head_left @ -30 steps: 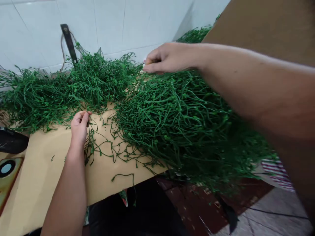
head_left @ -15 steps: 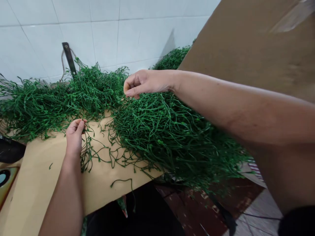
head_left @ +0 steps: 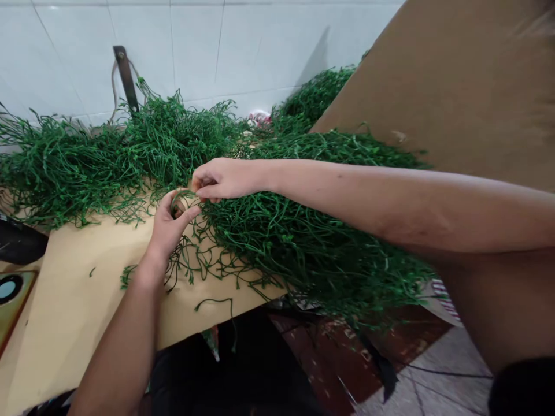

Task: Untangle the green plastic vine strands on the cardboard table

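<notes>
White tiled wall [head_left: 260, 52] behind a tan counter [head_left: 73, 289] piled with wiry green stems [head_left: 277, 231].
Above it, a thin green strand [head_left: 184, 192] arches between the right hand [head_left: 223, 178], fingers pinching it, and the left hand [head_left: 168, 224], thumb and fingers apart.

Glossy plastic-looking stems [head_left: 295, 234], matt cardboard [head_left: 442, 92], smooth tiles [head_left: 195, 52]

"What sort of place was it?"
"A makeshift workroom, it seemed: green stems [head_left: 277, 231] lay heaped on a tan table [head_left: 78, 323]."
"And the wall [head_left: 251, 40]?"
"It was tiled, white and plain."
</notes>
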{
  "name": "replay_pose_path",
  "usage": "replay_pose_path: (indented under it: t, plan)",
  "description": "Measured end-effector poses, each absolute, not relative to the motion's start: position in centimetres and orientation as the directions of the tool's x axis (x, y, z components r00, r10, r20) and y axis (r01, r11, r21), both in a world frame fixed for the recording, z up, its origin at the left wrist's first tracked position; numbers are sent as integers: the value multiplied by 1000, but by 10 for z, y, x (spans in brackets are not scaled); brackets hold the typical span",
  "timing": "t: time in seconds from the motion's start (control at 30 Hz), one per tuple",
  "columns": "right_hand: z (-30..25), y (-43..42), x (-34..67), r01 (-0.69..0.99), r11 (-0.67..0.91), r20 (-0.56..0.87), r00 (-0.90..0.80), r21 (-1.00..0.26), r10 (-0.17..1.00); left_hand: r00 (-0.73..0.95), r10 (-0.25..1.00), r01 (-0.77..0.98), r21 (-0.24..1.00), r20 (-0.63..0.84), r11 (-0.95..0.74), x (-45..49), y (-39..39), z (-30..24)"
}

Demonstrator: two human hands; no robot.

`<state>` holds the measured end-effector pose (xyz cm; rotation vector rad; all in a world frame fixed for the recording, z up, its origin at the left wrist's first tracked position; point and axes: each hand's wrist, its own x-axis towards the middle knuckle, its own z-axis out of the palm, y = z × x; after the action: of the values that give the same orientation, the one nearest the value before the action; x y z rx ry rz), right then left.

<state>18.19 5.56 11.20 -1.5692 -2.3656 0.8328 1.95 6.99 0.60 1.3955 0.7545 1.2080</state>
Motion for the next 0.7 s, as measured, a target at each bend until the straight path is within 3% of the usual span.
replay_pose_path:
  t: [0.2,0.4,0.6,0.7]
  plan:
    - [103,64,168,770,252,-127,-394,-586,910,190,950,-148,964,248,-222,11,77,0]
    - [103,67,168,765,312,-71,-421,-563,904,335,906,-116,965,260,-234,4,80,4]
    - [95,71,168,695,345,-236,-596,-631,768,415,861,-58,952,296,-299,5,80,3]
    - [93,73,173,673,336,-238,-611,-659,755,447,859,-26,963,250,-267,3,79,4]
